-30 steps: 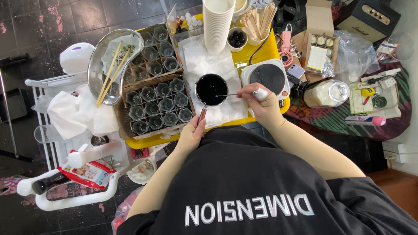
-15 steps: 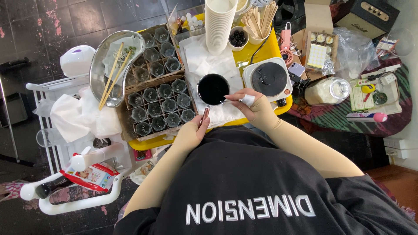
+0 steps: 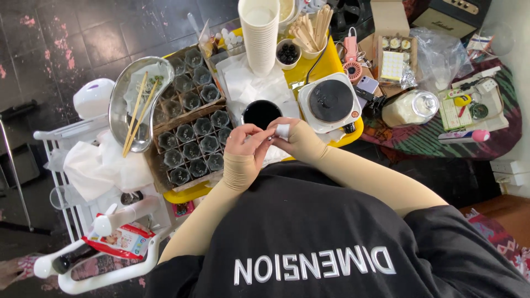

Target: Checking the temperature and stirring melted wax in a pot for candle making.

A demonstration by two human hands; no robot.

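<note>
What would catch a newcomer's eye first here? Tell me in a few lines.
The two hands meet at the centre: the left hand and right hand pinch a small white piece between them, just below a pot of dark liquid. To the pot's left lie trays of small empty glass cups, with a metal bowl holding chopsticks beyond them. A tall stack of white paper cups rises at the top, and a small white hotplate sits on the right.

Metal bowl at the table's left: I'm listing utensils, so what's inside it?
Two wooden chopsticks lie slanted inside the metal bowl, over something pale on its bottom; what that is cannot be told.
</note>
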